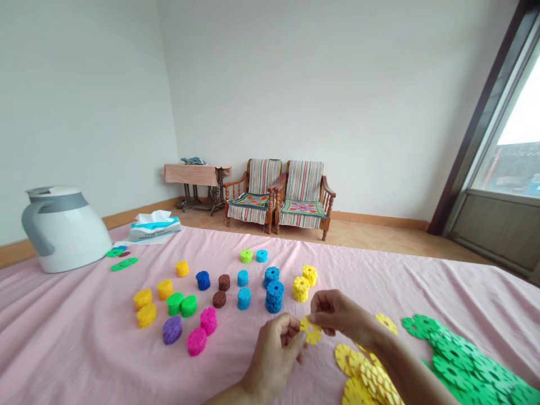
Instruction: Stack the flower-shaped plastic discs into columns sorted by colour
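Between my two hands is a yellow snowflake disc point(311, 331), notched round its rim. My left hand point(278, 349) pinches its left edge, thumb and fingers closed. From the upper right, my right hand point(337, 312) grips the same disc between thumb and forefinger. Just beyond my hands stand two stacks of yellow discs point(301, 289). Beneath my right forearm lies a loose pile of yellow discs point(365, 374), partly hidden by the arm. A large heap of green discs point(459, 360) spreads at the right.
Short disc stacks in several colours, including blue stacks point(274, 297) and pink stacks point(197, 341), stand on the pink cloth point(109, 343). A white jug point(71, 230) and a tissue box point(154, 227) are at the far left. Two wooden armchairs point(301, 197) stand beyond.
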A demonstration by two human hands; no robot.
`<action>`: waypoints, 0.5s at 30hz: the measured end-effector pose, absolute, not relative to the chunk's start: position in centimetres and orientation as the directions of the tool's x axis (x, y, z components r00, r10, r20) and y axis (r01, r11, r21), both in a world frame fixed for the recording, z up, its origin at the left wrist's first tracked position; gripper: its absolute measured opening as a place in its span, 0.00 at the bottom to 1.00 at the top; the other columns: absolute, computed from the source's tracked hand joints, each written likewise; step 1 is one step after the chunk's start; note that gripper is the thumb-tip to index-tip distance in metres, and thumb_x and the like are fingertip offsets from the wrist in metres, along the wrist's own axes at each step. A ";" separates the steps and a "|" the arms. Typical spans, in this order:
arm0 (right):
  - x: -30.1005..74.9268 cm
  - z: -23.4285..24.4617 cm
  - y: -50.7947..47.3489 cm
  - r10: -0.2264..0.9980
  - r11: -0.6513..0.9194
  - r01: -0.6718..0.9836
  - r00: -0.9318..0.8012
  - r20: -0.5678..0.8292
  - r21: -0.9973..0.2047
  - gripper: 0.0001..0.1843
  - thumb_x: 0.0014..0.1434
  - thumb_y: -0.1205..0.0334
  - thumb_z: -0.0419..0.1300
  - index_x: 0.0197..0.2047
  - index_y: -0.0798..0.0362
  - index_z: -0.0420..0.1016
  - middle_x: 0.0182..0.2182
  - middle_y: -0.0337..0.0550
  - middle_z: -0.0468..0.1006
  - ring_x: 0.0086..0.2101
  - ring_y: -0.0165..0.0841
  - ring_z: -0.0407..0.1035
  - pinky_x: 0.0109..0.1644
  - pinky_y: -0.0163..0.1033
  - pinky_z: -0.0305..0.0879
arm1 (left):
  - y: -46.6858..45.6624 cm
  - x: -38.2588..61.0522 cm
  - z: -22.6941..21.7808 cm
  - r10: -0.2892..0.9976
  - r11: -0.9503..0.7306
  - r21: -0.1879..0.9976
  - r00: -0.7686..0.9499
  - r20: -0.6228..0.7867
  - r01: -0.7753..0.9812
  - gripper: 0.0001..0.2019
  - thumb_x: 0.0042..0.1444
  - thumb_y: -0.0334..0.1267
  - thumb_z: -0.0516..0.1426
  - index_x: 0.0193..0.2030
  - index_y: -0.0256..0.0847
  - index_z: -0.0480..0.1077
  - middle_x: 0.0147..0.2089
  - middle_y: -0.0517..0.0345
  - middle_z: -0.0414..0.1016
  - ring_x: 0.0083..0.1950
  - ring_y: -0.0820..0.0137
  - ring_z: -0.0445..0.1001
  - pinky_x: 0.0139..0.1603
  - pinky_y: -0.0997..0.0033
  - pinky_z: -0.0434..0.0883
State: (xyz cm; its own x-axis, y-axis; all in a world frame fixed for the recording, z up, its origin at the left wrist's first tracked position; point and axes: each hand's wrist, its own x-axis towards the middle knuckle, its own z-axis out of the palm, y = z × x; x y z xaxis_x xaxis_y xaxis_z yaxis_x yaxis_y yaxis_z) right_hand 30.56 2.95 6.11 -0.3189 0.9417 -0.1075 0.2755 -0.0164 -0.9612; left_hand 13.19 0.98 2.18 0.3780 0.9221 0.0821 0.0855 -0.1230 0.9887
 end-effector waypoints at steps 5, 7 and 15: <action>29.5 7.4 1.5 0.939 0.279 0.528 -0.325 0.112 -0.802 0.12 0.45 0.64 0.63 0.36 0.53 0.71 0.31 0.39 0.73 0.29 0.27 0.67 0.31 0.32 0.62 | 1.6 13.2 2.3 0.950 0.033 0.998 0.311 -0.014 -0.054 0.24 0.46 0.58 0.57 0.28 0.36 0.62 0.22 0.58 0.71 0.16 0.78 0.63 0.12 0.82 0.53; 29.1 7.9 0.6 0.899 0.402 0.577 -0.396 0.187 -0.711 0.19 0.45 0.66 0.64 0.43 0.50 0.71 0.38 0.40 0.73 0.33 0.28 0.68 0.37 0.33 0.64 | 1.7 13.1 2.4 0.954 0.067 0.992 0.299 -0.032 -0.108 0.24 0.46 0.59 0.58 0.29 0.36 0.62 0.22 0.58 0.71 0.15 0.79 0.62 0.11 0.83 0.51; 28.5 7.7 -0.2 0.881 0.452 0.609 -0.418 0.220 -0.652 0.14 0.49 0.64 0.61 0.42 0.51 0.70 0.34 0.38 0.73 0.32 0.28 0.68 0.36 0.34 0.64 | 1.7 12.9 2.3 0.950 0.092 0.988 0.307 -0.050 -0.125 0.22 0.48 0.57 0.57 0.29 0.37 0.61 0.20 0.61 0.68 0.13 0.81 0.58 0.10 0.84 0.49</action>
State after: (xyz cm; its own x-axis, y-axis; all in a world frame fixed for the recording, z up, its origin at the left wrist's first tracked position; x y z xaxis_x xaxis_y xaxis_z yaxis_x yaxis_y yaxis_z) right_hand 28.48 -0.24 7.72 -0.4183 0.8813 0.2199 0.6086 0.4516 -0.6524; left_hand 12.92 1.71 2.33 0.3068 0.9505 -0.0501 -0.1250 0.0924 0.9878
